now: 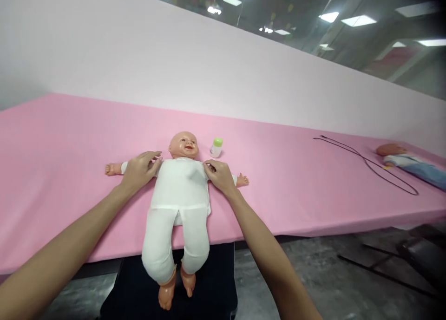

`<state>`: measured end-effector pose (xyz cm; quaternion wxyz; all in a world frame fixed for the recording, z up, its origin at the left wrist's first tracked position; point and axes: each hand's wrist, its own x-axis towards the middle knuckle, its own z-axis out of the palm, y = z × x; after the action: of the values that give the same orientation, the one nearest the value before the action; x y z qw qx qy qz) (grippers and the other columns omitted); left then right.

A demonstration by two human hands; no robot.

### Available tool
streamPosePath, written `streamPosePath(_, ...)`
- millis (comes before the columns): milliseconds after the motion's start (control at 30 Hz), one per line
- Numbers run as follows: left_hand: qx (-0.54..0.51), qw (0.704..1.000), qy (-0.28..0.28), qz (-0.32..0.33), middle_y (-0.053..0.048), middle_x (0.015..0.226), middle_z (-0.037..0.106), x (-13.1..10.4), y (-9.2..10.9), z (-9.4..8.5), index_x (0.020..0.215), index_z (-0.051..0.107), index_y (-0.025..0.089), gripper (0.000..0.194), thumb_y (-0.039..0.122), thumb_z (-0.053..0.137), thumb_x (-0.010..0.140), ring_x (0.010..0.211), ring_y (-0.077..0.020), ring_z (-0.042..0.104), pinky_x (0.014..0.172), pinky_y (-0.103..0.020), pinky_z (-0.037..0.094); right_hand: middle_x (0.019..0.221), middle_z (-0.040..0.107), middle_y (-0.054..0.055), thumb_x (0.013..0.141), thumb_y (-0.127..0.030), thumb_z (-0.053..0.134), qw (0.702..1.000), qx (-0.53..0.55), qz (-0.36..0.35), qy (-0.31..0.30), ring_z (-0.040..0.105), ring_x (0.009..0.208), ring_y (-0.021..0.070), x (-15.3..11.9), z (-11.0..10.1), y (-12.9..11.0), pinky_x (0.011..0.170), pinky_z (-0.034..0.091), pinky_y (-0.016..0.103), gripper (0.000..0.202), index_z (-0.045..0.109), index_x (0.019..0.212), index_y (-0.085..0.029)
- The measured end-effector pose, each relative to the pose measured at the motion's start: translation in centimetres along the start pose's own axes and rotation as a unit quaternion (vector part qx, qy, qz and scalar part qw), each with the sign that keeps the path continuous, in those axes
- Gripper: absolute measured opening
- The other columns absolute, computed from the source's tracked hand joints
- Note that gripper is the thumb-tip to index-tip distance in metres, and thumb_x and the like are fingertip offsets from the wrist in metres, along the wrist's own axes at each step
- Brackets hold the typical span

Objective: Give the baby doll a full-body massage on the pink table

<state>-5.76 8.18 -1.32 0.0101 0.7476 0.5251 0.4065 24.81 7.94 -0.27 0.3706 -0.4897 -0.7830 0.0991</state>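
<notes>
A baby doll (180, 183) in a white top and white trousers lies on its back, arms spread to the sides and bare feet hanging past the table's front edge. My left hand (140, 170) is curled around the doll's upper arm and sleeve at the shoulder on the left of the view. On the other side, my right hand (219, 173) grips the sleeve near the shoulder, fingers bent together. Both hands cover parts of the doll's sleeves. A small white bottle with a green cap (216, 147) stands beside the doll's head.
Pink cloth covers the long table (278, 180), with a white wall (209, 69) behind. A dark cable (362, 157) lies looped at the right, near a second doll (414, 164) in blue. Below are a black chair (212, 278) and another dark chair (421, 255).
</notes>
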Motion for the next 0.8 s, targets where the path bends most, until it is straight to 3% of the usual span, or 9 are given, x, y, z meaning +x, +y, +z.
streamPosePath(100, -0.013, 0.998, 0.001, -0.069, -0.01, 0.125, 0.076, 0.5, 0.7, 0.0, 0.124, 0.071, 0.019, 0.045, 0.047, 0.046, 0.099, 0.103, -0.0274, 0.073, 0.095, -0.04, 0.055, 0.081, 0.074, 0.005, 0.098, -0.031, 0.051, 1.0, 0.012, -0.004, -0.006, 0.065, 0.071, 0.0219, 0.1, 0.0, -0.1, 0.07, 0.043, 0.032, 0.026, 0.076, 0.094, -0.022)
streamPosePath(200, -0.011, 0.99, -0.042, -0.132, -0.01, 0.133, 0.073, 1.1, 1.5, 0.2, 0.133, 0.067, 0.02, 0.051, 0.052, 0.049, 0.098, 0.103, -0.0294, 0.074, 0.095, -0.043, 0.054, 0.083, 0.075, 0.005, 0.098, -0.032, 0.051, 1.0, 0.007, 0.01, 0.0, 0.065, 0.074, 0.0224, 0.1, 0.1, -0.3, 0.072, 0.045, 0.032, 0.026, 0.074, 0.091, -0.023)
streamPosePath(300, -0.011, 0.979, -0.083, -0.185, -0.008, 0.133, 0.074, 2.1, 2.3, 0.6, 0.14, 0.063, 0.025, 0.056, 0.059, 0.05, 0.097, 0.105, -0.0311, 0.074, 0.094, -0.045, 0.053, 0.085, 0.074, 0.006, 0.097, -0.031, 0.052, 0.999, -0.002, 0.033, 0.017, 0.065, 0.077, 0.0233, 0.2, 0.2, -0.6, 0.075, 0.045, 0.033, 0.024, 0.071, 0.085, -0.024)
streamPosePath(433, -0.028, 0.966, -0.097, -0.237, -0.01, 0.13, 0.075, 3.7, 2.8, 1.3, 0.144, 0.059, 0.026, 0.07, 0.073, 0.047, 0.094, 0.117, -0.0374, 0.07, 0.096, -0.048, 0.051, 0.088, 0.074, 0.006, 0.098, -0.034, 0.053, 0.998, 0.007, 0.059, 0.019, 0.065, 0.082, 0.0238, 0.4, 0.4, -0.6, 0.077, 0.046, 0.034, 0.023, 0.07, 0.086, -0.024)
streamPosePath(633, -0.087, 0.958, -0.101, -0.252, -0.015, 0.124, 0.076, 5.5, 2.6, 2.1, 0.141, 0.062, 0.022, 0.076, 0.078, 0.045, 0.092, 0.119, -0.0382, 0.069, 0.095, -0.047, 0.051, 0.105, 0.075, 0.008, 0.1, -0.044, 0.051, 0.993, 0.063, 0.098, 0.018, 0.066, 0.096, 0.026, 1.9, 0.6, -0.4, 0.087, 0.048, 0.038, 0.03, 0.071, 0.1, -0.022)
streamPosePath(800, -0.217, 0.945, -0.077, -0.23, -0.012, 0.102, 0.079, 6.1, 2.6, 3.5, 0.112, 0.073, 0.021, 0.069, 0.08, 0.048, 0.089, 0.093, -0.0293, 0.073, 0.079, -0.036, 0.053, 0.107, 0.076, 0.011, 0.104, -0.067, 0.031, 0.974, 0.163, 0.154, -0.04, 0.069, 0.1, 0.0292, 4.3, 1.8, -0.2, 0.094, 0.051, 0.044, 0.061, 0.071, 0.103, -0.021)
